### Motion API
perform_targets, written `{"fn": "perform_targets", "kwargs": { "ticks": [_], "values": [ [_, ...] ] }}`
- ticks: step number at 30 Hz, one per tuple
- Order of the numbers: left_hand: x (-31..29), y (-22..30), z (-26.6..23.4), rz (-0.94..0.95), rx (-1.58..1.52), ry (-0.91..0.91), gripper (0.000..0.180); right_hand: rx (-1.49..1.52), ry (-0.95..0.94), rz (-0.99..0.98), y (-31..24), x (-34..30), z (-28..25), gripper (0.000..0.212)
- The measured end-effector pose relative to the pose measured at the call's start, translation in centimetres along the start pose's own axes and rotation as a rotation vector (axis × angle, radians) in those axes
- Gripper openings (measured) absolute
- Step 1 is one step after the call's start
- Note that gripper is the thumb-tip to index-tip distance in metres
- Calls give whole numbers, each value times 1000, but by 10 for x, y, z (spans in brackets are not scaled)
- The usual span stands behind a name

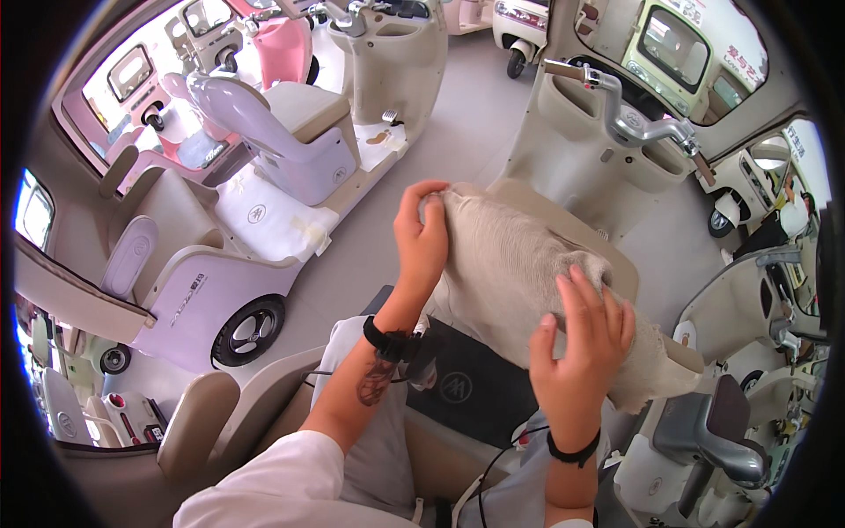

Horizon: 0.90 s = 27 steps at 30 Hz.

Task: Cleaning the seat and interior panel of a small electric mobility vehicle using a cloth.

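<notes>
A beige cloth point(506, 255) lies spread over the backrest of the tan seat point(563, 216) in front of me. At the cloth's far left corner, my left hand point(421, 238) is closed, its fingers and thumb about the edge. My right hand point(581, 352) rests against the cloth's right part, fingers stretched and thumb held apart. The cloth bunches into a fold beside those fingertips. Its right end hangs past the seat, beyond my right hand.
A dark mat point(466, 378) lies just ahead of my lap. Handlebars point(634, 123) stand beyond the seat. A lilac three-wheeled scooter point(220, 290) is to the left on the grey floor point(378, 251). A grey and brown seat point(713, 431) stands at lower right.
</notes>
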<state>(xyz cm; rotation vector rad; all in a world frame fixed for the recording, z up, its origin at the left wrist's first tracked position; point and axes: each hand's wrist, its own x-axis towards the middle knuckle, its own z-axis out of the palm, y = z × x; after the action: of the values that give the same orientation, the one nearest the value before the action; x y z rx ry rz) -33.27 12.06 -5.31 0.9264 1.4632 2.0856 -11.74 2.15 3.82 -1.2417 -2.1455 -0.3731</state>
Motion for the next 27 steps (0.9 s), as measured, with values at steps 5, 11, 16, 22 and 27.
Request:
{"fn": "perform_targets", "kwargs": {
  "ticks": [5,11,16,22,27],
  "values": [
    [-19,30,6,542,348,-151,26,23,42,64,34,-23,-19,39],
    [-58,61,35,737,476,-238,18,-64,152,76,63,-49,-29,38],
    [-77,93,56,668,588,-255,23,54,243,99,105,-55,-38,29],
    [-119,126,99,710,659,-697,18,-48,432,80,157,-82,-36,24],
    [-149,127,122,938,527,-775,20,296,634,263,201,-103,-24,29]
  ]
}}
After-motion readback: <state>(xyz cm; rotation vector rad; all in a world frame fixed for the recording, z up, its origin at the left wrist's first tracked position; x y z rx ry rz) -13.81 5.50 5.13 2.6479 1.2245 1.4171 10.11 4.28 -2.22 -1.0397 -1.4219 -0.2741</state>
